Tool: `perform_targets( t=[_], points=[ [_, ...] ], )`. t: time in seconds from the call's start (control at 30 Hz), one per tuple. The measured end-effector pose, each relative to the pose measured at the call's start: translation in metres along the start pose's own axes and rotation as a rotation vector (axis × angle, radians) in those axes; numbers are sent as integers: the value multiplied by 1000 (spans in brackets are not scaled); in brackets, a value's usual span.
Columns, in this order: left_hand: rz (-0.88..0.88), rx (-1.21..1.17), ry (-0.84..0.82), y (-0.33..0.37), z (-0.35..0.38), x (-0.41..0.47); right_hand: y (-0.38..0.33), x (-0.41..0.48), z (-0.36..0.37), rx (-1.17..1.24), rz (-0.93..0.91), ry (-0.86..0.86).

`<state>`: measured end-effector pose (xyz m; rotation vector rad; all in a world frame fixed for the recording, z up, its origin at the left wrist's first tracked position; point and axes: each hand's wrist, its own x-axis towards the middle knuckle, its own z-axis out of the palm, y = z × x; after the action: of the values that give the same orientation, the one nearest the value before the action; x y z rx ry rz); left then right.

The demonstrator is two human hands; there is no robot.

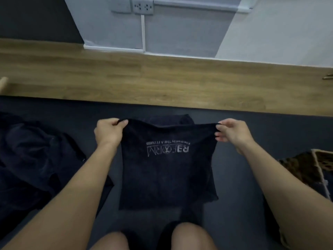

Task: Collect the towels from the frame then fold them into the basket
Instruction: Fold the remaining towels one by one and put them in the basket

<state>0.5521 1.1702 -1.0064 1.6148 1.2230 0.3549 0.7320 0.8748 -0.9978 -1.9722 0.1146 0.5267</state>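
Now the person holds one dark towel [167, 174] in the middle of the frame, above a dark mat [243, 195]. The left hand [110, 131] grips the upper left corner of the towel with curled fingers, and the right hand [232, 133] pinches the upper right corner between thumb and fingers. The top edge is stretched between the two hands and sags a little in the middle, while the rest of the towel hangs down toward the person's knees [191, 235] at the bottom of the frame. A pale printed logo [168, 149] on the towel appears upside down. Just behind the top edge another dark cloth [169, 119] lies on the mat. At the left side of the frame there is a loose pile of dark towels [36, 159], well apart from the held one. At the right edge a brown patterned basket [306, 170] is only partly in view. Beyond the mat runs a wooden floor [162, 82], and wall sockets [142, 6] are at the top.
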Motion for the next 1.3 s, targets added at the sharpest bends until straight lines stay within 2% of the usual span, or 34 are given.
perform_targets(
  t=[0.23,0.43,0.57,0.67,0.83,0.97,1.03,1.13,1.2,1.3],
  points=[
    [-61,86,-44,-37,67,83,34,98,57,-143,1,-9],
    [-169,-104,31,-63,84,126,47,145,79,-105,-13,158],
    [-79,95,9,-69,89,138,53,158,84,-147,4,153],
    [-1,304,-41,-73,88,117,75,135,82,-399,21,140],
    [-66,473,-57,-113,59,55,119,41,73,-431,-56,153],
    [-275,616,-254,-151,34,4,156,-31,55,-525,-12,100],
    [-388,596,-359,-166,21,-18,173,-60,44,-644,-1,20],
    [-460,382,-428,-165,6,-50,184,-89,30,-818,28,-125],
    [-471,209,-378,-151,-2,-70,176,-103,22,-676,75,-92],
    [-346,41,-173,-115,-19,-91,138,-128,10,-206,63,-9]
  ],
)
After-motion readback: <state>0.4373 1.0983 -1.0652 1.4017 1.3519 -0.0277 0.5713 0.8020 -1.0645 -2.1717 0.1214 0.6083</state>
